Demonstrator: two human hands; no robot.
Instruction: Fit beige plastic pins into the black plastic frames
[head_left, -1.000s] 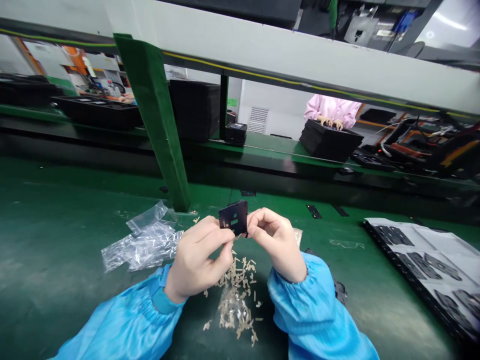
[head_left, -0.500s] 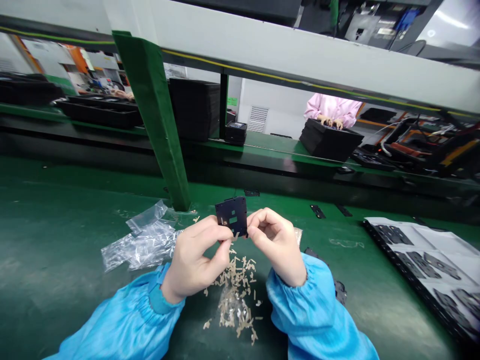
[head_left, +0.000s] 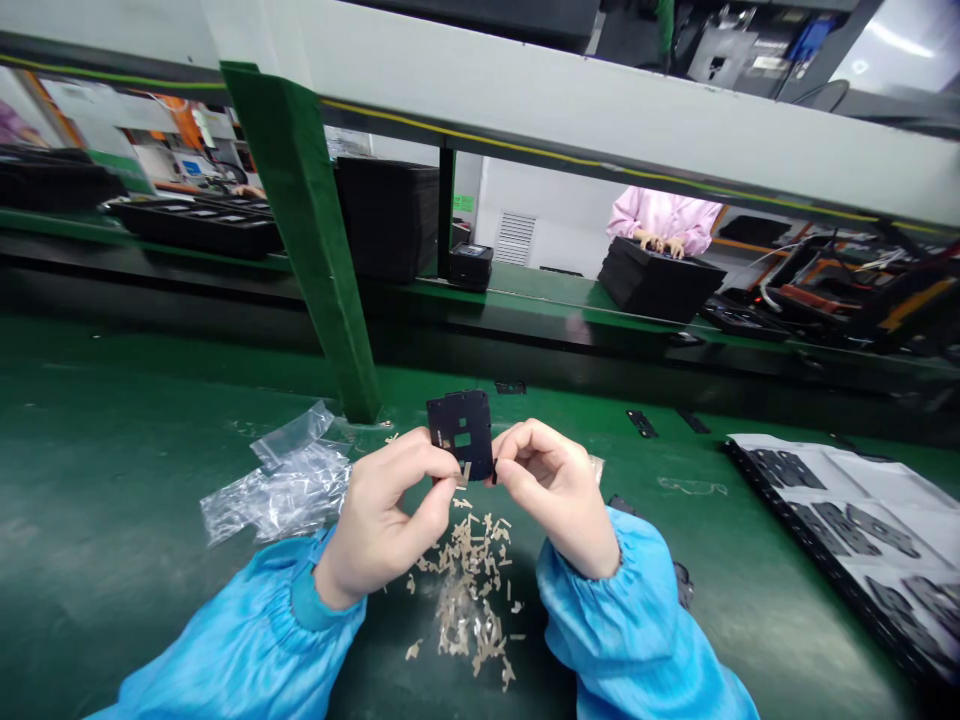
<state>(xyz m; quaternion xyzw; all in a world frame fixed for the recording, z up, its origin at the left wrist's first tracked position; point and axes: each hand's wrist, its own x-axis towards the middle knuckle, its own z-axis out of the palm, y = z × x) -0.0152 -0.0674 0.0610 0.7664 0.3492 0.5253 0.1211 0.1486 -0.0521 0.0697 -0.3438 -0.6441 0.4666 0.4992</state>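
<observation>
A thin black plastic plate [head_left: 474, 418] with small square cutouts is held up between my two hands. My left hand [head_left: 394, 500] is closed on its lower left corner, thumb and forefinger pinched. A beige strip [head_left: 466, 472] shows at the plate's lower edge, beside those fingertips. My right hand [head_left: 551, 485] is pinched shut at the plate's lower right edge. At its fingertips a small dark piece [head_left: 495, 472] shows; whether it joins the plate is unclear. Under the hands, many small beige pieces [head_left: 469, 560] lie scattered, some over clear plastic.
Crumpled clear bags [head_left: 289, 475] lie at left, near a green post [head_left: 307, 250]. A pale tray [head_left: 900, 490] of black parts stands at right. Several flat black parts [head_left: 641, 423] lie toward the back. Beyond the ledge, a person in pink [head_left: 664, 215] handles a black stack [head_left: 660, 282].
The plate has shifted slightly left and turned to face me more. Its beige strip shows more clearly, and the dark piece by my right fingertips stands slightly apart from the plate's edge.
</observation>
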